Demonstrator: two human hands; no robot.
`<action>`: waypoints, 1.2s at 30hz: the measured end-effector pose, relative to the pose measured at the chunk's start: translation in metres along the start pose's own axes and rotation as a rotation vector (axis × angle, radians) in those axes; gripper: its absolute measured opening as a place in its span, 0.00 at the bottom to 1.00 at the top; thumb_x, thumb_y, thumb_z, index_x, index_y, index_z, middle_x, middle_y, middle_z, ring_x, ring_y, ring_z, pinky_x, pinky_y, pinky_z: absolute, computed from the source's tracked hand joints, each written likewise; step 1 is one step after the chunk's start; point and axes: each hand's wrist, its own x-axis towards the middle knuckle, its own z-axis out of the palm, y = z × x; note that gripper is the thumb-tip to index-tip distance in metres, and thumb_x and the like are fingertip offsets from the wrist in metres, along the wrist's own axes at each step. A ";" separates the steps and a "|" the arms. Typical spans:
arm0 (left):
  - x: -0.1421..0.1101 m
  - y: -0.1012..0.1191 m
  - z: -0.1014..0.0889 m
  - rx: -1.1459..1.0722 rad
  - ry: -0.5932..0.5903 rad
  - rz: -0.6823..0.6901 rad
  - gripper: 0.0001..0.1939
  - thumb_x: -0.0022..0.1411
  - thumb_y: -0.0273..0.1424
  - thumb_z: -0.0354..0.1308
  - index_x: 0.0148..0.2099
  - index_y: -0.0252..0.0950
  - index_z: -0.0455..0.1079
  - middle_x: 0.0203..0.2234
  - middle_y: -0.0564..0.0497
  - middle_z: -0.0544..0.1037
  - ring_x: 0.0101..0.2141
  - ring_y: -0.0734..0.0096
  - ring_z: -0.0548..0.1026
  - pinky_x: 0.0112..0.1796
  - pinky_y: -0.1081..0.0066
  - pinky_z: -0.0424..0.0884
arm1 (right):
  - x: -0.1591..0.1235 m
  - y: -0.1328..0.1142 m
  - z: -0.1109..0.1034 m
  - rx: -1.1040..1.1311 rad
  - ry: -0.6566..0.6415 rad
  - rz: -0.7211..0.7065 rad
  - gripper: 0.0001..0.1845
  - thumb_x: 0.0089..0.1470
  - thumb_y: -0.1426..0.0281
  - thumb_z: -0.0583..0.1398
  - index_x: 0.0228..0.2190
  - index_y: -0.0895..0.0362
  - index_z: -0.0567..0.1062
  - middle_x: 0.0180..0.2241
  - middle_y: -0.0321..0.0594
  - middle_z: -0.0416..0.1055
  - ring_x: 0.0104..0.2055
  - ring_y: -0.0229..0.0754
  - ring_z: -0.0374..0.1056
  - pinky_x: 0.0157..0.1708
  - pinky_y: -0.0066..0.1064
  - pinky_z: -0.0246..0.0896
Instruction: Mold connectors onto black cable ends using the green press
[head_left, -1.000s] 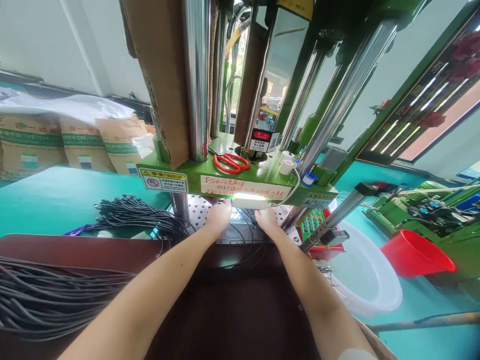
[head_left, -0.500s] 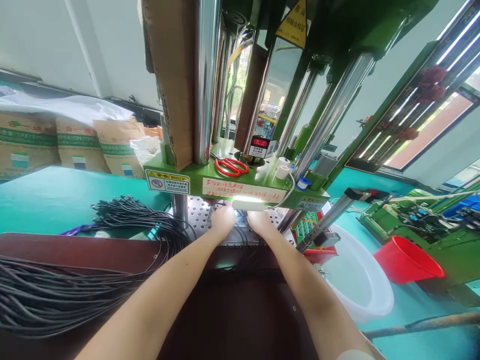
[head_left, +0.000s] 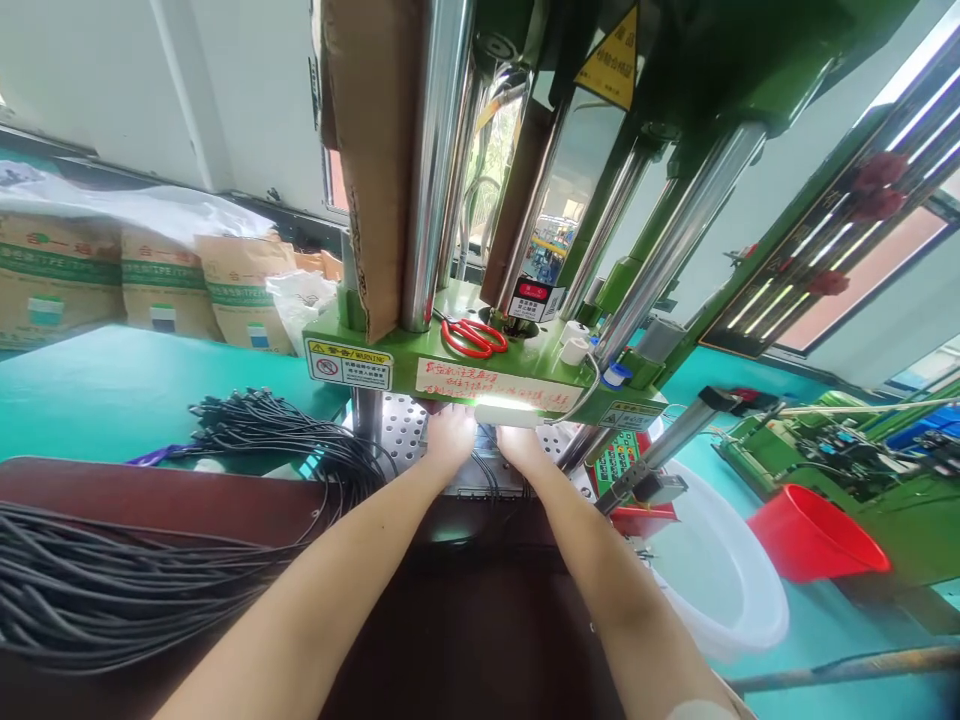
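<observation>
Both of my arms reach under the green plate (head_left: 352, 335) of a press. My left hand (head_left: 451, 436) is at the metal mould area, beside the perforated metal bed (head_left: 403, 432); its fingertips are hidden below the plate's edge. My right hand (head_left: 519, 446) is a little to the right, partly behind a lit lamp bar (head_left: 510, 416), with its fingers out of sight. Black cables (head_left: 489, 476) run out between the two hands and hang toward me over the bed's front edge. Whether either hand grips a cable cannot be made out.
Red-handled scissors (head_left: 474, 338) lie on the green plate beside a steel column (head_left: 439, 190). Bundles of black cable (head_left: 135, 580) spread at left. A control panel (head_left: 621, 456), a white tub (head_left: 765, 590) and a red bucket (head_left: 817, 535) stand at right. Paper sacks (head_left: 244, 290) stand at back left.
The press sits slightly farther right and the view has shifted a little. My hands stay under the green plate; the left has turned slightly, its fingers pointing farther in.
</observation>
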 end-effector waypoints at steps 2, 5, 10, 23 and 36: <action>-0.002 0.007 0.000 -0.005 0.025 0.014 0.17 0.58 0.26 0.41 0.41 0.31 0.70 0.37 0.39 0.73 0.43 0.53 0.67 0.40 0.59 0.63 | -0.002 0.000 -0.005 -0.002 0.008 -0.022 0.18 0.55 0.75 0.46 0.43 0.58 0.71 0.44 0.45 0.70 0.46 0.44 0.64 0.45 0.32 0.57; -0.004 0.015 0.004 -0.025 0.032 0.023 0.17 0.58 0.28 0.43 0.42 0.32 0.71 0.37 0.39 0.74 0.44 0.53 0.67 0.41 0.60 0.62 | -0.008 -0.004 -0.009 -0.015 0.005 -0.058 0.17 0.56 0.73 0.47 0.43 0.57 0.71 0.46 0.45 0.68 0.46 0.44 0.64 0.45 0.32 0.57; -0.002 0.011 0.009 -0.046 0.010 0.014 0.17 0.56 0.26 0.45 0.43 0.30 0.70 0.34 0.40 0.75 0.43 0.55 0.67 0.42 0.62 0.61 | -0.012 -0.012 -0.006 -0.032 -0.001 -0.083 0.16 0.56 0.72 0.47 0.43 0.60 0.69 0.45 0.51 0.68 0.46 0.46 0.64 0.45 0.36 0.57; 0.004 0.005 0.007 -0.008 -0.002 0.085 0.16 0.58 0.25 0.42 0.42 0.31 0.70 0.38 0.39 0.73 0.44 0.53 0.66 0.44 0.58 0.59 | -0.003 -0.015 -0.005 -0.022 0.042 -0.065 0.19 0.58 0.73 0.44 0.39 0.60 0.72 0.41 0.49 0.71 0.46 0.46 0.64 0.47 0.35 0.54; 0.013 -0.046 0.007 -0.105 -0.286 0.328 0.25 0.59 0.46 0.42 0.55 0.40 0.60 0.52 0.43 0.66 0.51 0.60 0.64 0.47 0.63 0.60 | -0.015 0.015 -0.004 0.036 -0.025 -0.301 0.27 0.57 0.56 0.46 0.52 0.58 0.63 0.50 0.47 0.65 0.52 0.46 0.58 0.54 0.38 0.45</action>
